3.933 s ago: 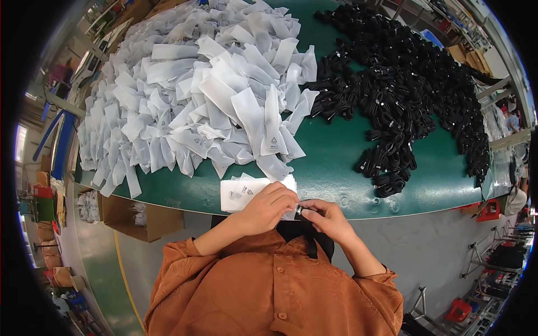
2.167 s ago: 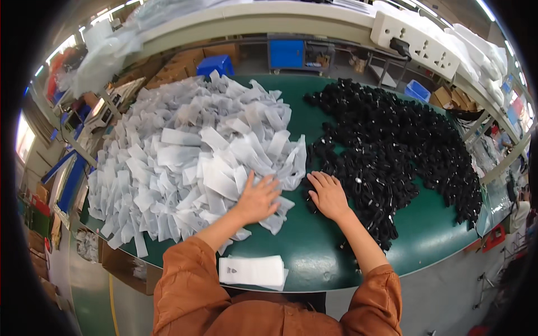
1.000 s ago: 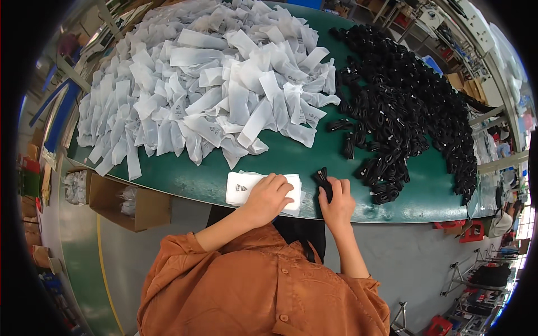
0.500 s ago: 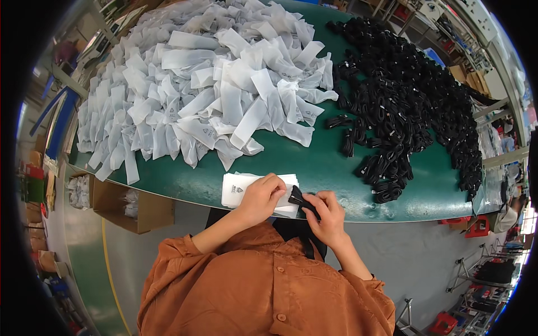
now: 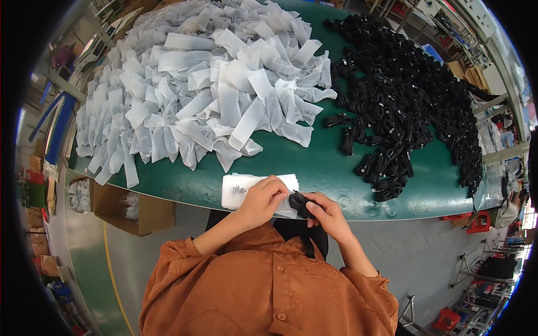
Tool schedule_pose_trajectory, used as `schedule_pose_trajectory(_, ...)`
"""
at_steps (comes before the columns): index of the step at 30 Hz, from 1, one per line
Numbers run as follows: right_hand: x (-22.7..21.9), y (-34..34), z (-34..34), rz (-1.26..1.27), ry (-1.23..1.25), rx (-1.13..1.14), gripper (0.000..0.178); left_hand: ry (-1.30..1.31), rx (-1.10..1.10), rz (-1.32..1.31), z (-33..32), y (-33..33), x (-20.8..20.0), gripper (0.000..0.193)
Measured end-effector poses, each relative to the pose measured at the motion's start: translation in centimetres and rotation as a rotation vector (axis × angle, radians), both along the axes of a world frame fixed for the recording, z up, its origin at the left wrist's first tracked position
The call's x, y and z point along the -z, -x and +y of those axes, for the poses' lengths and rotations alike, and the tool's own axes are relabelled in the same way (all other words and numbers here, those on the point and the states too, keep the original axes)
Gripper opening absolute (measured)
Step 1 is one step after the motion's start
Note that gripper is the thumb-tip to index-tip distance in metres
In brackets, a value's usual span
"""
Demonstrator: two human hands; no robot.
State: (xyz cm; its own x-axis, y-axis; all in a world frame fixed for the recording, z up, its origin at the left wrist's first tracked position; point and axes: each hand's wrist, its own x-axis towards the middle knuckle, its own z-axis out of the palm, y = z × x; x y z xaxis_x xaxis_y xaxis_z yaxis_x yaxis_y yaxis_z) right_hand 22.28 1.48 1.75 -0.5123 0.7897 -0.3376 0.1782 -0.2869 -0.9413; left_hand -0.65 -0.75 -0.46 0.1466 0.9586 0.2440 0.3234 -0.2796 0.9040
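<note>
My right hand (image 5: 328, 212) is closed around a folded bundle of black cable (image 5: 301, 205), thumb on top, just over the table's near edge. Its loose end points toward my left hand (image 5: 262, 200). That hand lies across a small stack of flat white plastic bags (image 5: 234, 191), thumb and forefinger pinched at what looks like the edge of one bag, close to the cable. My fingers partly cover this edge. The visible bag on the stack carries small dark printing.
A broad heap of filled, translucent white bags (image 5: 224, 95) covers the left and middle of the green table (image 5: 314, 168). Black cable bundles (image 5: 392, 112) are piled on the right. Below the left edge, an open cardboard box (image 5: 117, 208) holds some white bags.
The cable bundle has turned and shows more of its coils, its end closer to my left fingertips. My left fingers have gone from curled to a forward pinch. Printing on the stack looks different.
</note>
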Motion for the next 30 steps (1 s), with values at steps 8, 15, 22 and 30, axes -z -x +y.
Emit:
schedule_pose_trajectory(8,-0.3,0.2,0.1,0.114,0.201,0.002,0.032,-0.089,-0.017,0.091,0.1,0.2,0.0,0.009)
schedule_pose_trajectory(15,1.2,-0.8,0.6,0.420,0.036,0.296,0.029,-0.243,-0.057,0.291,0.8,-0.1,0.3,0.011)
schedule_pose_trajectory(22,1.8,0.0,1.3,0.147,-0.256,0.489,0.034,-0.262,0.083,0.440,0.5,-0.1,-0.2,0.012)
schedule_pose_trajectory(30,0.7,-2.5,0.5,-0.496,-0.779,0.254,0.032,-0.178,0.001,0.335,0.4,-0.2,0.6,0.009)
